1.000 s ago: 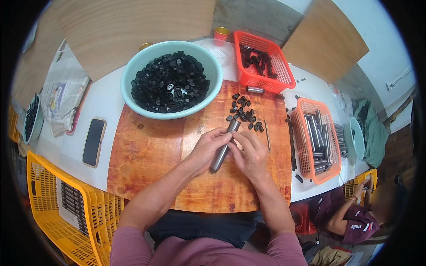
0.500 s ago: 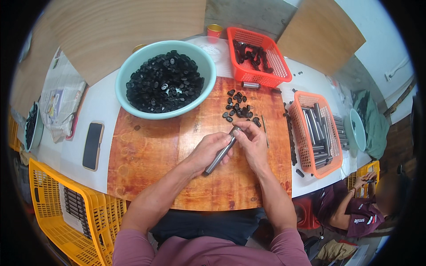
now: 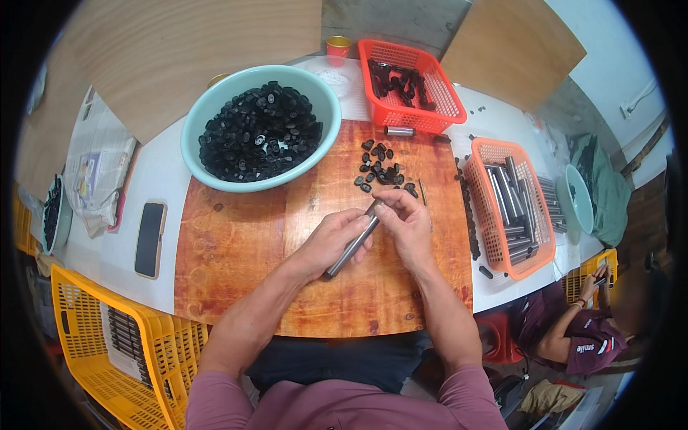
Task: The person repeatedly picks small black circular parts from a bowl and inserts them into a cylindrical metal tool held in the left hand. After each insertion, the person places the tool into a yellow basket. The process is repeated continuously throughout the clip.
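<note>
A dark grey metal tube [image 3: 341, 264] lies slantwise in my left hand [image 3: 331, 242], whose fingers wrap round its middle. The lower end of the tube sticks out toward me, over the orange-brown wooden board [image 3: 244, 287]. At the upper end, the thumb and fingers of my right hand [image 3: 405, 231] are closed on the tip. Whether a small part sits between them is hidden. Just beyond my hands lies a loose group of small black oval pieces [image 3: 388, 175]. A thin rod [image 3: 423, 192] rests beside them, close to my right fingers.
A pale green basin [image 3: 189, 147] of black pieces stands far left. A red basket [image 3: 451, 115] holds dark parts, and a short tube [image 3: 399, 131] lies before it. The orange basket [image 3: 478, 193] at right holds metal tubes. A phone [image 3: 149, 240] lies left; a co-worker [image 3: 566, 330] sits right.
Both hands keep nearly the same grip on the tube, with only slight finger movement. The whole view has shifted a little.
</note>
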`<state>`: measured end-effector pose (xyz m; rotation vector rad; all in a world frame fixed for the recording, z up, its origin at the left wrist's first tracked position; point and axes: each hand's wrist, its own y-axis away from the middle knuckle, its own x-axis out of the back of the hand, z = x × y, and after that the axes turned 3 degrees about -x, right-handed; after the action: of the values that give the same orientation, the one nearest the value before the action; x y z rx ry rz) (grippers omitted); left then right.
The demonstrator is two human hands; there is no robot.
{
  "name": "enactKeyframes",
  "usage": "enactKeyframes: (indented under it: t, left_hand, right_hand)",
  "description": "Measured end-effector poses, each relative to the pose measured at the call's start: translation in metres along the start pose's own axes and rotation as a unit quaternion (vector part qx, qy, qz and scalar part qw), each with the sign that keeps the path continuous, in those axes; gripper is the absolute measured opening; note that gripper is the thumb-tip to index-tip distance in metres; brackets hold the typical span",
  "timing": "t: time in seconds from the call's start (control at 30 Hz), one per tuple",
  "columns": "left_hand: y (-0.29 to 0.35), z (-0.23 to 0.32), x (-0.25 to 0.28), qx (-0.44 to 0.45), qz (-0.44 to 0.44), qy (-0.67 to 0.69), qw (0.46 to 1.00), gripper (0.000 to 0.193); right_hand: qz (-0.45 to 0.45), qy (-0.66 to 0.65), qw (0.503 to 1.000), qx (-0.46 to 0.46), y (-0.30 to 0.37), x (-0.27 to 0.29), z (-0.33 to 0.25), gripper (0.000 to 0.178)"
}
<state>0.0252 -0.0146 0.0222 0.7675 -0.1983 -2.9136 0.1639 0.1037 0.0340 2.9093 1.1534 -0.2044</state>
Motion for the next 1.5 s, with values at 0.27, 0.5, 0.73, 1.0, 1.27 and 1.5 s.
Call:
enactKeyframes:
  t: [0.27, 0.5, 0.73, 1.0, 1.27, 1.5]
  left_hand:
    - [-0.001, -0.001, -0.002, -0.067, -0.002, -0.093, 0.993, 0.03]
    - [0.004, 0.004, -0.002, -0.12, 0.041, -0.274, 0.953, 0.03]
    - [0.008, 0.013, -0.012, -0.229, 0.067, -0.437, 0.868, 0.032]
    - [0.017, 0.008, -0.011, -0.289, 0.107, -0.657, 0.688, 0.031]
    - [0.031, 0.002, 0.0, -0.28, 0.092, -0.762, 0.577, 0.042]
    - [0.029, -0.006, -0.001, -0.317, 0.118, -0.71, 0.617, 0.038]
  right_hand:
    - [-0.013, -0.045, 0.999, 0.021, 0.0, 0.007, -0.002, 0.029]
    - [-0.021, -0.048, 0.999, 0.008, 0.001, 0.008, -0.006, 0.032]
    - [-0.03, 0.012, 0.999, -0.011, -0.006, 0.014, -0.01, 0.028]
    - [-0.055, 0.098, 0.994, -0.011, -0.013, 0.021, 0.0, 0.029]
    - [-0.122, 0.147, 0.982, -0.009, -0.01, 0.019, 0.014, 0.03]
    - [-0.138, 0.158, 0.978, -0.005, -0.011, 0.022, 0.017, 0.024]
